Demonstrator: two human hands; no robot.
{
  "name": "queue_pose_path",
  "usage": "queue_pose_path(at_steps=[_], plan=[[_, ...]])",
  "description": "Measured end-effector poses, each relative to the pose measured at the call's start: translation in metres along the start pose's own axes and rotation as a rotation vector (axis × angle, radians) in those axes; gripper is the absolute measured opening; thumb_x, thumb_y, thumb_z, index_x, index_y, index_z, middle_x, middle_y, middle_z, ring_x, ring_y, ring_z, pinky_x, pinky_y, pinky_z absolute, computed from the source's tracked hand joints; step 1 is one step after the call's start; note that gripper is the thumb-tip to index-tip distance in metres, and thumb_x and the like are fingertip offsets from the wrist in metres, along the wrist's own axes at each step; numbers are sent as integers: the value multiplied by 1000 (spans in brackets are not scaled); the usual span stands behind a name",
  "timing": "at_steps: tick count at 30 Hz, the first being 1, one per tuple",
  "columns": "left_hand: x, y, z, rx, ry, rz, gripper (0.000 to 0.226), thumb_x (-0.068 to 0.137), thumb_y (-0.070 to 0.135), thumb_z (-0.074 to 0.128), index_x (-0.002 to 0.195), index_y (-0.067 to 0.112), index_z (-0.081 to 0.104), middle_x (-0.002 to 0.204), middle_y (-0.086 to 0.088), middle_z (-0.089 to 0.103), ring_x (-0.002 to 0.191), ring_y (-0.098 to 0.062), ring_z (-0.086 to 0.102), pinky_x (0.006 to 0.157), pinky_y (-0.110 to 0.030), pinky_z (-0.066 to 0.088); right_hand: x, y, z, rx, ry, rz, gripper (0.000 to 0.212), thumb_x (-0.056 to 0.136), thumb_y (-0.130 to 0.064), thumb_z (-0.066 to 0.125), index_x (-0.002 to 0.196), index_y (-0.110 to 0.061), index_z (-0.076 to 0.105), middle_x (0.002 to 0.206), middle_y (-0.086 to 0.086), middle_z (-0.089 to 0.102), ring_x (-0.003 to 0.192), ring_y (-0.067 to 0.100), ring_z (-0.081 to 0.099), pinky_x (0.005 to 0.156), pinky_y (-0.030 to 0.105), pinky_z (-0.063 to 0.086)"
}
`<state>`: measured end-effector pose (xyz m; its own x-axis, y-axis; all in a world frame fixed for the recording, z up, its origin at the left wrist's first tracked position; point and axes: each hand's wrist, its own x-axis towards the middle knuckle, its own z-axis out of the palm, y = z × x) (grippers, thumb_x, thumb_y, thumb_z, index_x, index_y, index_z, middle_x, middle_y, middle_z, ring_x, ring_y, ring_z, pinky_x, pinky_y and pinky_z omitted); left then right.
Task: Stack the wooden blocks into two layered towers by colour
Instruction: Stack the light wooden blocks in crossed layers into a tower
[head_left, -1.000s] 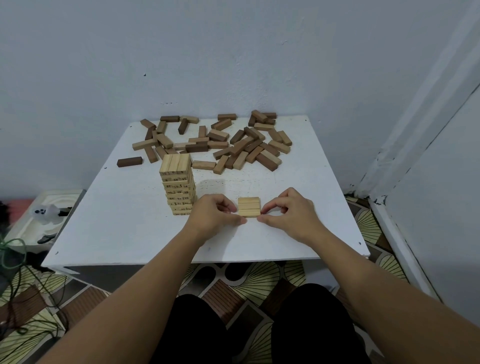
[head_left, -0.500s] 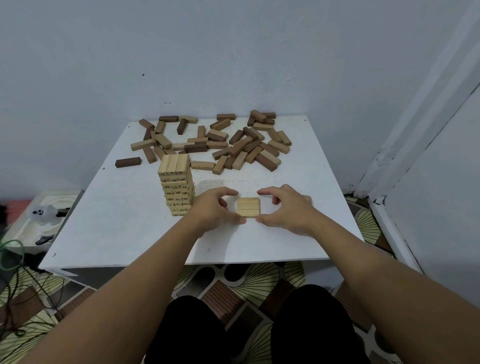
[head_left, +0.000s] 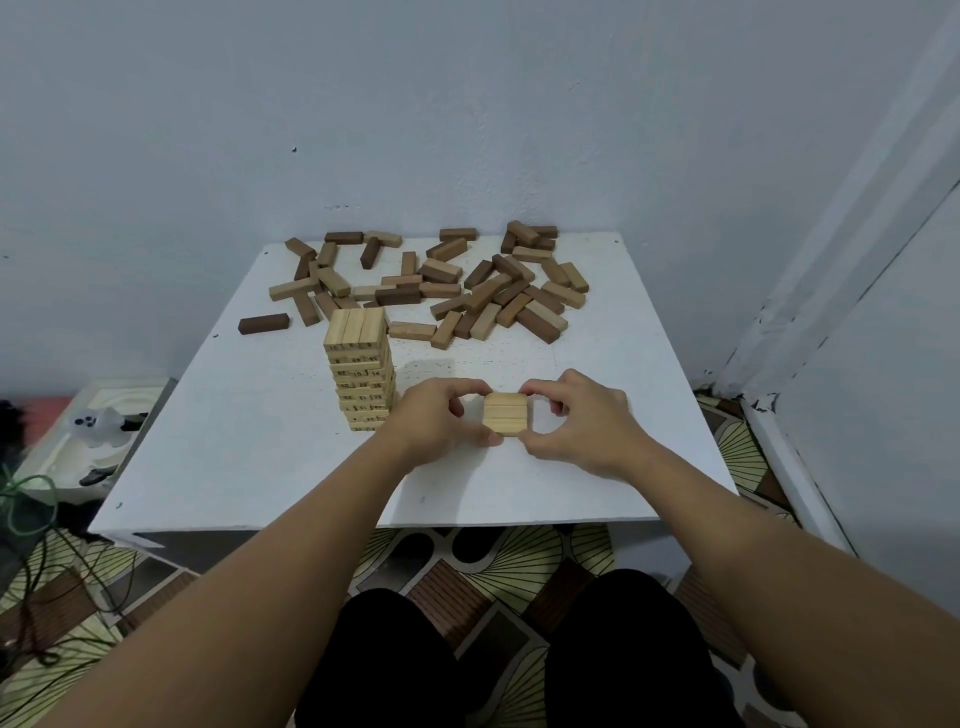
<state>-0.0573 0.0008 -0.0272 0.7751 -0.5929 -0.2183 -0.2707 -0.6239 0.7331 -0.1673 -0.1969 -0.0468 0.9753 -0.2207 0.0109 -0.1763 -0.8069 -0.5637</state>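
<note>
White counter (head_left: 249, 447): light tower (head_left: 359, 379) well up. Both hands, left hand (head_left: 441, 423) and right hand (head_left: 576, 421), pinch three-block light layer (head_left: 506, 414). Brown pile (head_left: 467, 291) unstacked; second tower not begun.

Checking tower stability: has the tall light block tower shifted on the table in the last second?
No. The light tower holds its place against the table and the lone dark block behind it; the small frame offset is camera motion.
</note>
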Motion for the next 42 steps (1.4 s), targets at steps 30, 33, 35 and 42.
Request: queue_pose_path(at_steps=[30, 33, 35, 42], plan=[[-57, 25, -180, 140, 138, 91, 55, 80, 29, 89, 130, 31, 67, 72, 8, 37, 64, -11, 37, 43, -11, 29, 68, -150, -28, 309, 72, -243, 50, 73, -46, 84, 120, -48, 66, 101, 4, 56, 94, 17, 61, 84, 38, 56], [-51, 14, -187, 115, 126, 90, 56, 78, 32, 90, 129, 33, 67, 70, 8, 35, 61, -10, 36, 44, -12, 28, 77, -151, -22, 326, 54, -220, 50, 72, -48, 84, 119, -46, 67, 93, -3, 50, 86, 17, 60, 82, 39, 56], [-47, 10, -190, 107, 113, 89, 57, 78, 32, 91, 130, 34, 67, 70, 7, 35, 61, -9, 36, 44, -11, 28, 80, -152, -21, 336, 40, -209, 49, 73, -46, 85, 119, -45, 68, 92, -5, 48, 75, 13, 53, 77, 37, 54], [-41, 3, -192, 95, 77, 95, 60, 78, 33, 90, 133, 33, 66, 76, 12, 39, 67, -8, 40, 54, -17, 30, 83, -154, -21, 311, -15, -187, 54, 67, -58, 82, 118, -47, 69, 95, -4, 49, 89, 23, 60, 80, 46, 57]])
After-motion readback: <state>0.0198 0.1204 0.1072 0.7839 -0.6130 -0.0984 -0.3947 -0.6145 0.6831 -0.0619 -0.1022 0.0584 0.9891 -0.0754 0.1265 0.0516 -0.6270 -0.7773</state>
